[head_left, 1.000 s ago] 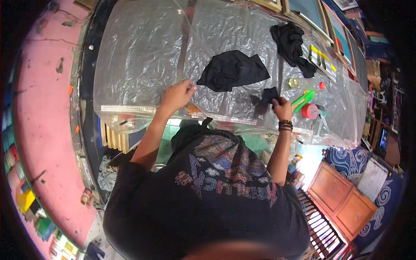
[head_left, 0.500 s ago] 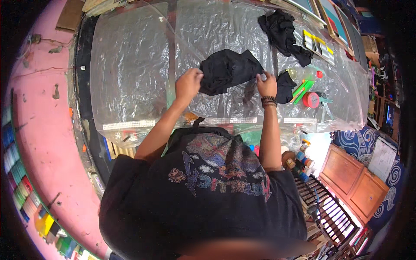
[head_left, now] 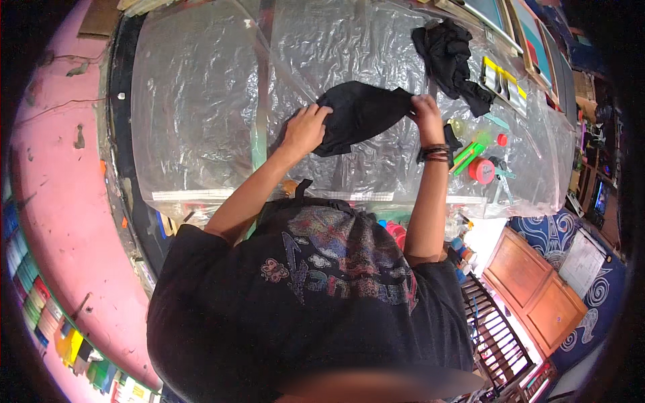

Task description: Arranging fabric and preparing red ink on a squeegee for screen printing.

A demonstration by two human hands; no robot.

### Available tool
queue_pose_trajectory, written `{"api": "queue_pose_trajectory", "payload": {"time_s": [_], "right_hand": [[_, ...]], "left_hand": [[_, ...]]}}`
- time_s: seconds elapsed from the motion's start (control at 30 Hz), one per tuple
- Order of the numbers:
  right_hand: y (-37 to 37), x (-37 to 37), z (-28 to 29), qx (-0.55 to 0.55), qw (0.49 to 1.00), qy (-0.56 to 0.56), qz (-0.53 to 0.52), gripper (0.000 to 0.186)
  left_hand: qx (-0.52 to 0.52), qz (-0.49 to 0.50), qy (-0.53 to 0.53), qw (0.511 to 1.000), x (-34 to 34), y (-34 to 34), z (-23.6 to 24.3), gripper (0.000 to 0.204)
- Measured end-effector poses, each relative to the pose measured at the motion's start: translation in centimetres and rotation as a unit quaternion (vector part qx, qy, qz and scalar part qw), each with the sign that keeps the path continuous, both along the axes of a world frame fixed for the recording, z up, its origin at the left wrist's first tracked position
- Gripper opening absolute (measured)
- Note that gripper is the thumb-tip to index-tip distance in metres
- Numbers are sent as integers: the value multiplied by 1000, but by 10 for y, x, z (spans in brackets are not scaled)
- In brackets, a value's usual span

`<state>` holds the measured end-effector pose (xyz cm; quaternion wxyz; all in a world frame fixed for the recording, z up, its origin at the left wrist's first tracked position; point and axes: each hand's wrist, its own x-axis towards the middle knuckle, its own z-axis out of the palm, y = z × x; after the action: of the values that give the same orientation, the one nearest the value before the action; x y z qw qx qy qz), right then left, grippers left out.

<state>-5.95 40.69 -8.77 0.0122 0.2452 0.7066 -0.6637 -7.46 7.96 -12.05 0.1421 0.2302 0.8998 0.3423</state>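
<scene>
A piece of black cloth [head_left: 363,115] is stretched between my two hands over the plastic-covered table [head_left: 201,101]. My left hand [head_left: 308,129] grips its left edge, fingers bent over the fabric. At the right, my right hand [head_left: 426,111] pinches the cloth's narrow right corner. Beside my right wrist, partly hidden by it, lies a smaller black cloth piece [head_left: 451,138]. Farther back on the right is a crumpled heap of black cloth [head_left: 447,57].
Right of my right hand lie a green cutter-like tool [head_left: 468,158], a round red container [head_left: 482,170] and a teal clamp-like tool [head_left: 502,176]. A yellow-topped packet [head_left: 502,84] sits farther back. Framed panels [head_left: 527,43] line the far right edge. A pink wall [head_left: 57,188] stands left.
The black cloth has been pulled smoother and longer, its right corner drawn rightward by my right hand. My left hand has shifted slightly right, farther over the cloth's edge.
</scene>
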Motion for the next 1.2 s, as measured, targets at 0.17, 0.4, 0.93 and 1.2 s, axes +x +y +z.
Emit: {"api": "queue_pose_trajectory", "payload": {"time_s": [0.17,0.4,0.93,1.2], "right_hand": [[8,-4,87,-266,957,85,-79,16],[-13,-16,156,-401,857,258,194,30],[56,16,116,-259,925,223,-168,27],[33,45,-66,-275,895,-68,-343,11]], "left_hand": [[-90,-131,-103,982,-1,-23,10,28],[-9,-83,-104,991,-33,-23,73,48],[295,-95,-287,907,-116,-10,45,23],[129,-33,-210,969,-124,-20,30,30]]}}
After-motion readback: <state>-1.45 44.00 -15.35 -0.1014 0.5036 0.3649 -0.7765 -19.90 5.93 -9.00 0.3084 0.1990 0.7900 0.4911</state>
